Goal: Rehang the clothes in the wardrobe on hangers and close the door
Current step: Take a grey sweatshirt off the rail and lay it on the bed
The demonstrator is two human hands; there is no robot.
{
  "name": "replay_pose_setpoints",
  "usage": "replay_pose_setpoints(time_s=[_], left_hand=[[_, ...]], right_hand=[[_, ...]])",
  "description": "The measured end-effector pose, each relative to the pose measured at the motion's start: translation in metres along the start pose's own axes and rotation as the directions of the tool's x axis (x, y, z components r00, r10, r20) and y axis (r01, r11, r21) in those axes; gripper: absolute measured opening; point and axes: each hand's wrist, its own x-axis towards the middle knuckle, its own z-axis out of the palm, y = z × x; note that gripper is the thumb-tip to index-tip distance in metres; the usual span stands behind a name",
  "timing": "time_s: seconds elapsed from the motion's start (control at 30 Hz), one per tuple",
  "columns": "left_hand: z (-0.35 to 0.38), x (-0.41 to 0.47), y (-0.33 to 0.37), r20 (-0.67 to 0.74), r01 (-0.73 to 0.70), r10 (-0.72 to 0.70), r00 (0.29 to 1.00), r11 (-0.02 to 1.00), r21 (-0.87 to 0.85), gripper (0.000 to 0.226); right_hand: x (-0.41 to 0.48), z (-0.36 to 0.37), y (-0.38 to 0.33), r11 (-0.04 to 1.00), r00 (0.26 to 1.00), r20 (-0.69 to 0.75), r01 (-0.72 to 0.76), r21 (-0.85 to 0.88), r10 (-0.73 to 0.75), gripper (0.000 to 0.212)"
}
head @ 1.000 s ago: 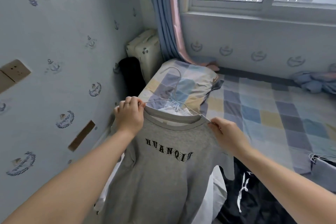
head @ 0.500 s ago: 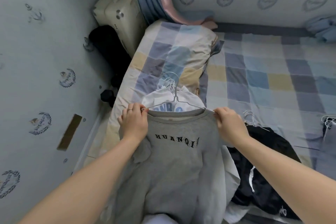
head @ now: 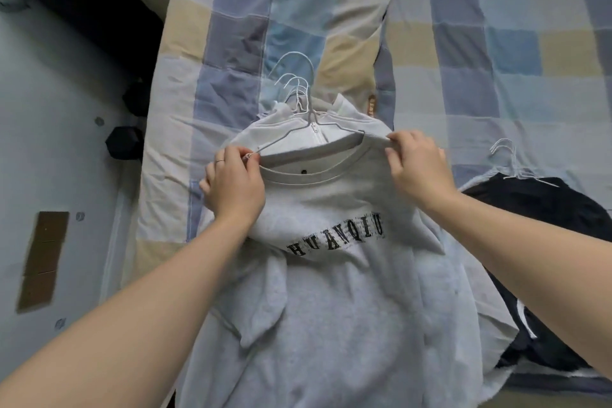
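My left hand (head: 231, 182) is closed in a pinch, thumb and forefinger nipping the left tip of a thin white wire hanger (head: 284, 137) with the other fingers curled on the shoulder of the pale grey sweatshirt with black HUANQIU lettering (head: 331, 291). My right hand (head: 417, 169) pinches the opposite shoulder seam just beside the collar, lifting it slightly. The hanger's left arm runs bare from my fingertips up to its twisted neck, and the right arm slips under the collar. The sweatshirt lies front-up along the bed, on top of a white zip-front garment (head: 351, 121) whose own hanger hooks bunch together just beyond the neckline; I cannot tell which hook belongs to which hanger. The checked pillow in blue, grey and yellow (head: 298, 10) sits just past those hooks. The bed's left edge is close to my left wrist, with a dark gap and the pale wall (head: 49, 109) beyond it, so room is tight there. To the right the checked bedspread (head: 496, 60) lies open, and a black garment (head: 546, 215) with more wire hangers (head: 506, 156) on it sits near my right forearm. Compared with half a second ago, both pinches are in the same places, the sweatshirt has sunk lower onto the pile and now creases across the lettering, and the curtain has gone out of view.
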Motion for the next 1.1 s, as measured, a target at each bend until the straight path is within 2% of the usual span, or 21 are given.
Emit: replay_pose_setpoints(time_s=[0.13,0.23,0.3,0.5,0.67,0.9,1.1], left_hand=[[0.033,0.031,-0.008,0.059,-0.006,0.006,0.998,1.000,-0.010,0.009],[0.039,0.033,-0.010,0.119,-0.035,0.034,0.992,0.999,0.004,0.032],[0.034,0.023,-0.012,0.182,-0.107,0.095,0.979,0.992,0.059,0.049],[-0.013,-0.047,-0.007,0.390,-0.304,0.256,0.884,0.951,0.065,0.077],[-0.070,-0.122,0.010,0.467,-0.421,0.357,0.809,0.906,0.037,0.077],[-0.127,-0.206,0.035,0.497,-0.569,0.462,0.734,0.818,0.080,0.072],[-0.128,-0.279,0.064,0.525,-0.657,0.536,0.661,0.751,0.062,0.075]], right_hand=[[0.023,0.034,-0.001,0.996,0.995,0.050,-0.085,-0.030,0.086,0.037],[0.023,0.042,-0.004,0.994,0.988,0.119,-0.097,-0.056,0.103,0.048],[0.010,0.040,-0.006,0.992,0.980,0.167,-0.095,-0.081,0.108,0.054],[-0.069,0.008,-0.020,0.986,0.970,0.236,-0.026,-0.164,0.065,0.064],[-0.155,-0.039,-0.036,0.976,0.976,0.209,-0.014,-0.217,0.061,0.066],[-0.268,-0.094,-0.044,0.972,0.974,0.157,-0.133,-0.192,0.164,0.067],[-0.349,-0.125,-0.011,0.946,0.951,0.033,-0.303,-0.113,0.309,0.068]])
